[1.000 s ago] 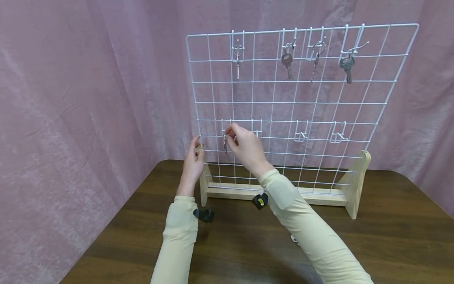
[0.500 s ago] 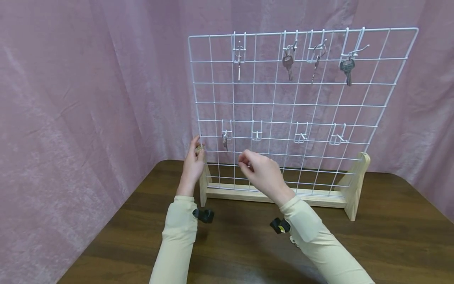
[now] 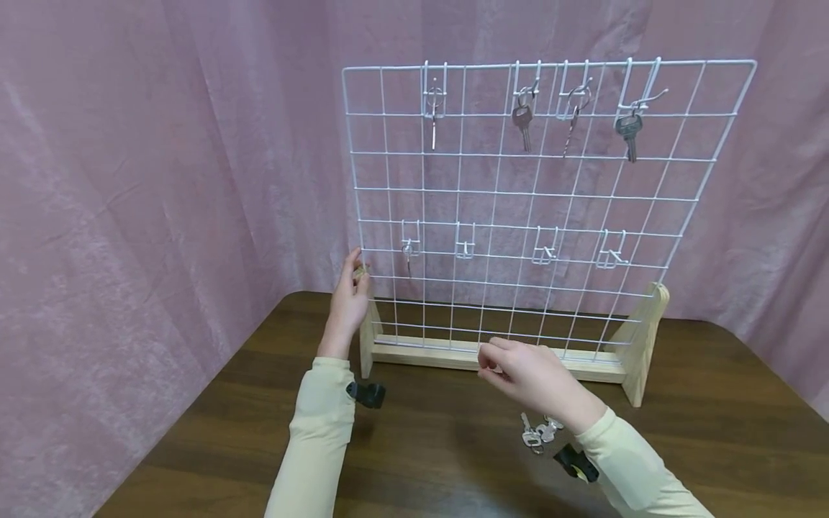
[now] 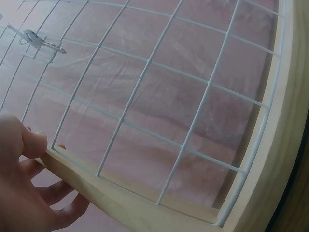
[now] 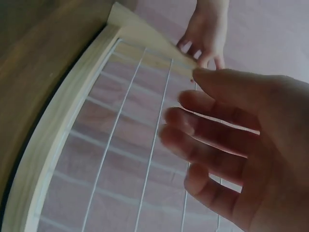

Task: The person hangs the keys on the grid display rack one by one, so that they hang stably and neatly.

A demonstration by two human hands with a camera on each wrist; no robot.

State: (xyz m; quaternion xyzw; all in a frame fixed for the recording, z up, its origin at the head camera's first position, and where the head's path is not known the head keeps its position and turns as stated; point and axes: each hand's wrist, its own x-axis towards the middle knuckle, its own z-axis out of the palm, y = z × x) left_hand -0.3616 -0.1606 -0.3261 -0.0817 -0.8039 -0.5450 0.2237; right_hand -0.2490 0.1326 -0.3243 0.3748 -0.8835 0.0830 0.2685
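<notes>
My left hand [image 3: 347, 303] holds the left wooden upright [image 4: 113, 200] of a stand, its thumb in front and its fingers round the back. My right hand [image 3: 534, 374] hangs in the air before the stand's bottom bar, well below the hooks. In the right wrist view, its fingers [image 5: 207, 154] are loosely bent with nothing between them. A key on a ring [image 3: 408, 263] hangs from the lower leftmost hook of the white wire grid. Loose keys [image 3: 532, 437] with rings lie on the table beneath the right wrist.
Along the grid's top row, several hooks carry keys, among them a dark-headed key [image 3: 629, 129] at the far right. Lower hooks [image 3: 465, 250] further right bear no keys. The brown wooden table [image 3: 414, 446] stands before pink curtains [image 3: 214, 144].
My right hand has let go of the key, now hanging on the lower left hook. It has moved down and right, uncovering the keys on the table. The left hand keeps its hold.
</notes>
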